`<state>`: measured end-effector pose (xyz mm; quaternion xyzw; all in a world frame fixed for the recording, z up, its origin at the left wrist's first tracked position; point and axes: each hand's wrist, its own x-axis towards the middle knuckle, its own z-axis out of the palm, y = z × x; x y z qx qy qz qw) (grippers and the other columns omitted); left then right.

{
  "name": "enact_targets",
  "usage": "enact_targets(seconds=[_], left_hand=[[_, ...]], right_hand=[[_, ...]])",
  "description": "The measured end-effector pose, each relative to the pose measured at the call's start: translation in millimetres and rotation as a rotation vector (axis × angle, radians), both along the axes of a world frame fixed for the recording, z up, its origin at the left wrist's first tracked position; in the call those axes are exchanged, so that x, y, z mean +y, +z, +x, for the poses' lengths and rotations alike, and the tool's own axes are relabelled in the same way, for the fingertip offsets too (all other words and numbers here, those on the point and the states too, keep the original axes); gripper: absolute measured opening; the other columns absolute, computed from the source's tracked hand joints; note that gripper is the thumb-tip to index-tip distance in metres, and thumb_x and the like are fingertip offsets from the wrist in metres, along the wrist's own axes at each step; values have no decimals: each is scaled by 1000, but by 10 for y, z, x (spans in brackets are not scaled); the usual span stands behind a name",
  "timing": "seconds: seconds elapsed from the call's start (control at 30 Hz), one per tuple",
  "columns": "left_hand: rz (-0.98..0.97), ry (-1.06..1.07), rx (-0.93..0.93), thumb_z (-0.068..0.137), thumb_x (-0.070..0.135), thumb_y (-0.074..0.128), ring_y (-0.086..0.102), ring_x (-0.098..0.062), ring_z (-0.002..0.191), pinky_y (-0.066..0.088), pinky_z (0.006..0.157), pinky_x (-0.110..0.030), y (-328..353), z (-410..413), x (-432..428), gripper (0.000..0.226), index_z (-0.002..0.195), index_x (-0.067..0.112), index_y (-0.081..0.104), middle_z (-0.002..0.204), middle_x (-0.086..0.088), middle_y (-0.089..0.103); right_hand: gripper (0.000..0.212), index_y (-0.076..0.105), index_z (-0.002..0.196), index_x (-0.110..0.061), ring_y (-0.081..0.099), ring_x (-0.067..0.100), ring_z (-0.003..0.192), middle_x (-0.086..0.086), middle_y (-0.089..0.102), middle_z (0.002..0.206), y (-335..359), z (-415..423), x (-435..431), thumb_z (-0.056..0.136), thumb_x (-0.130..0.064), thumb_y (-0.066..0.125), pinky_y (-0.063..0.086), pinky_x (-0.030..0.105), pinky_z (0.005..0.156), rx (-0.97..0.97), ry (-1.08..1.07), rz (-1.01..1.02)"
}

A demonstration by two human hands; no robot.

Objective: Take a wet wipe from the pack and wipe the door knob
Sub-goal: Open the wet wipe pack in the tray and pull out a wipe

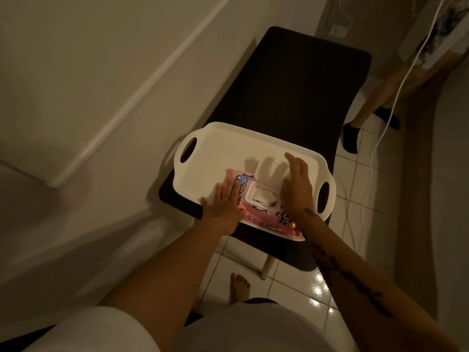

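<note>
Dim tiled floor (355, 189) surrounds a dark worktop (299, 97) carrying a white tray (228, 143) at its near end. Your pink wet wipe pack (256, 219) lies on the tray's near edge, lid (266, 168) flipped up — a wipe (261, 196) shows in the opening. Your left hand (223, 209) presses flat on the pack, grip open; your right hand (297, 189) hovers over the opening, fingers spread — holding nothing.

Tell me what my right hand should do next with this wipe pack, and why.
Probably pinch the white wipe showing in the opening and pull up. The pack has its lid flipped open, your left hand presses it flat on the tray, and your right hand hovers empty beside it.
</note>
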<state>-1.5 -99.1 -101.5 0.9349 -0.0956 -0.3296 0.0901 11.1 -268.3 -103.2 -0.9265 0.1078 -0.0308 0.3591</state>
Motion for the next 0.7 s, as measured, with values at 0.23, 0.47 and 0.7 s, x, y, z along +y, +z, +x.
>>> enact_targets(seconds=[0.23,0.47,0.7], left_hand=[[4,-4,4,95,44,32,-19,-24,141,8,109,-63,22,5,-19,76,142,20,-23,151,3,-29],[-115,13,-77,92,26,49,-15,-25,142,6,113,-53,122,-3,-50,79,146,19,-8,154,-1,-22],[-129,-290,-103,79,7,64,-9,-23,143,7,116,-47,279,199,-295,86,146,26,13,156,-1,-10]], right_hand=[[52,51,122,-11,43,37,122,16,46,134,-231,-276,-144,74,-13,73,42,56,95,51,332,-379],[69,47,130,-8,37,42,129,20,47,136,-354,-601,-108,69,-18,79,22,54,103,5,318,-427],[64,47,130,-11,36,40,131,18,47,138,-372,-582,-84,73,-16,75,20,54,104,-22,290,-429]])
